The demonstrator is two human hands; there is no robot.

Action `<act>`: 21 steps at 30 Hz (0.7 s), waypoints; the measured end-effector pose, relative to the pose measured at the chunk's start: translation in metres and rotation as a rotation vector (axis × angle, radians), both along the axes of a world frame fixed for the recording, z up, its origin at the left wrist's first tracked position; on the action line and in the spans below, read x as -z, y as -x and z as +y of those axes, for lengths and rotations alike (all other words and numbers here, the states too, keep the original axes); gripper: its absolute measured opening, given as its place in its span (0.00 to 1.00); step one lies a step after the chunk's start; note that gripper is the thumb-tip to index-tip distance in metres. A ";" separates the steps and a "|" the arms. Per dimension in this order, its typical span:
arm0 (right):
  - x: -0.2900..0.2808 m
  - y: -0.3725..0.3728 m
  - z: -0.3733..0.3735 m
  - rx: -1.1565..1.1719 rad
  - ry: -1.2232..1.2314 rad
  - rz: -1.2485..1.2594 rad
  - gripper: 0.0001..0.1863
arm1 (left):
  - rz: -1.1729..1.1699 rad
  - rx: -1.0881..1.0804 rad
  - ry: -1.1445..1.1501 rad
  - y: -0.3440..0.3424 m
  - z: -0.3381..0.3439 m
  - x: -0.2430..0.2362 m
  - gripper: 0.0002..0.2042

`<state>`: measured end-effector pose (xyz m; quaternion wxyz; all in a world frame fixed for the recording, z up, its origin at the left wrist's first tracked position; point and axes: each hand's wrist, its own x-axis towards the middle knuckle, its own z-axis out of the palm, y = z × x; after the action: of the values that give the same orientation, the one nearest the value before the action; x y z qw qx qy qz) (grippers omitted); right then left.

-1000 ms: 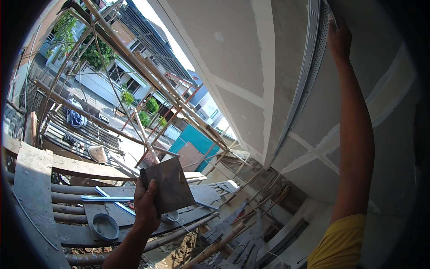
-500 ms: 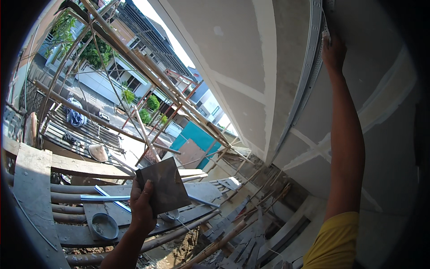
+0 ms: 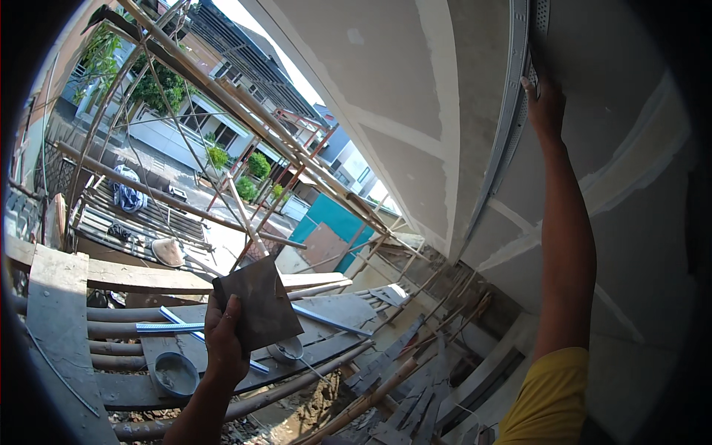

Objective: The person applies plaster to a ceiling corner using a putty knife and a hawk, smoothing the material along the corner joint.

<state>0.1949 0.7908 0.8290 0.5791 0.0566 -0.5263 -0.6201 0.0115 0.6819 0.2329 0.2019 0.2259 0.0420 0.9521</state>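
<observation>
My left hand [image 3: 226,345] grips a square, dark, flat plate [image 3: 265,305] by its left side, with the thumb lying on its face. It is held out low in front of me, above the planks. My right hand [image 3: 547,107] is raised at the upper right against the plasterboard ceiling. Its fingers are closed beside a perforated metal corner strip [image 3: 512,144] that runs along the edge of the ceiling drop. What the right fingers hold, if anything, is lost in dark shadow.
Bamboo poles [image 3: 222,93] form scaffolding on the left. Below lie wooden planks [image 3: 59,319], a bowl [image 3: 175,373] with grey residue, another bowl [image 3: 285,349] and blue-white strips [image 3: 170,327]. Pale joint bands [image 3: 400,137] cross the ceiling boards. A straw-coloured hat [image 3: 169,252] lies farther off.
My right hand has shifted slightly down and left along the metal strip. The left hand and the plate have moved a little to the left. The view has shifted slightly.
</observation>
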 end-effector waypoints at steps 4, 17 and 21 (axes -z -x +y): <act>0.011 -0.004 0.026 0.094 0.104 0.062 0.22 | -0.001 -0.035 0.034 -0.003 -0.001 -0.003 0.20; 0.223 0.007 0.014 -0.216 0.244 -0.640 0.29 | -0.036 0.255 -0.006 -0.023 0.001 -0.007 0.14; 0.361 0.025 -0.019 -0.058 0.177 -1.281 0.23 | -0.019 0.439 -0.039 -0.029 0.009 -0.007 0.14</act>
<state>0.1704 0.7717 0.4680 0.1692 0.3816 -0.8151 -0.4016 0.0406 0.6913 0.2396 0.4004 0.2243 -0.0284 0.8880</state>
